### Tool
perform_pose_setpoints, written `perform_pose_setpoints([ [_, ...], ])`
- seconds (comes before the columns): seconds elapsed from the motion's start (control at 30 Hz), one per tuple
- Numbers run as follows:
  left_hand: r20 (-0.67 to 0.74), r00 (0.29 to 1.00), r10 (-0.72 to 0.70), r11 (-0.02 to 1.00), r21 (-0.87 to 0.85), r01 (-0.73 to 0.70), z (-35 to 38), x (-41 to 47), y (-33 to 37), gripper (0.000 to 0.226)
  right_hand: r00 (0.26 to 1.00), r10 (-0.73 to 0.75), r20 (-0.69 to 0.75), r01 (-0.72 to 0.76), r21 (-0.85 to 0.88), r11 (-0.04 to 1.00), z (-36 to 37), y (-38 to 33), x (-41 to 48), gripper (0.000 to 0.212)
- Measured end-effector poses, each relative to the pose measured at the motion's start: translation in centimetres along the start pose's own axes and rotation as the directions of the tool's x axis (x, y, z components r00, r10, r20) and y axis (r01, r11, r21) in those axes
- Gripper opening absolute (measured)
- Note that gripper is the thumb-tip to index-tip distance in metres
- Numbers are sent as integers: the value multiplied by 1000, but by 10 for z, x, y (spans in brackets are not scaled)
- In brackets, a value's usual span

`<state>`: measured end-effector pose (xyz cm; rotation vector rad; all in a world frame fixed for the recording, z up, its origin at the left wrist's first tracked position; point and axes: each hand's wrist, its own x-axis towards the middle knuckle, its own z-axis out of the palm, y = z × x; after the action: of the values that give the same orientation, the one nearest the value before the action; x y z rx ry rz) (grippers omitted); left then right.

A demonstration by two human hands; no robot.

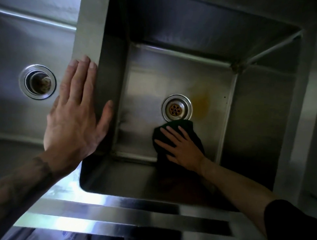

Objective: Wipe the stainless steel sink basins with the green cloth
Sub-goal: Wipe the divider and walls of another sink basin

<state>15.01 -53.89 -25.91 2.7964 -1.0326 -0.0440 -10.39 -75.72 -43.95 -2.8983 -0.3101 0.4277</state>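
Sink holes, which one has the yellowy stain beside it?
The right basin's drain, just beyond the green cloth under the right hand. The left basin's drain shows no stain.

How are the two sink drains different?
The left basin's round steel drain shows a dark opening; the right basin's round steel drain has a flat brownish strainer with holes. A yellowish stain lies beside the right one, none by the left. The dark green cloth reaches the right drain's rim; nothing touches the left drain. Both have shiny round rims.
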Motion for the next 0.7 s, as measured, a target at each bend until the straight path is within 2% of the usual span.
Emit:
perform_pose_setpoints([
  [0.1, 12, 1000, -4, 1000, -21, 4, -2, 0, -1, 75, 999, 35, -35, -32, 77, 997, -7, -30, 55, 66],
  [0.17, 8, 1000, 2, 1000, -31, -1, -2, 1, -1, 74, 999, 25, -32, -22, 78, 997, -8, -27, 60, 65],
  [0.27, 6, 1000, -7, 999, -31, 7, -2, 1, -1, 74, 999, -45, -9, 45, 25, 999, -5, 0, 11, 66],
  [0.4, 3, 1000, -18, 1000, -16, 18, 0, 0, -1, 74, 1000, 9, 26, -8, -23, 1000, -2, 24, -44, 72],
  [0.6, 8, 1000, -19, 1000, 0, 19, -1, 0, 1, 75, 996, 86, -9, -84, 100, 991, -5, -18, 44, 67],
  [0.7, 20, 1000, -17, 1000, -20, 17, -4, 1, 1, 75, 998, 62, -14, -61, 70, 996, 2, -7, 25, 67],
])
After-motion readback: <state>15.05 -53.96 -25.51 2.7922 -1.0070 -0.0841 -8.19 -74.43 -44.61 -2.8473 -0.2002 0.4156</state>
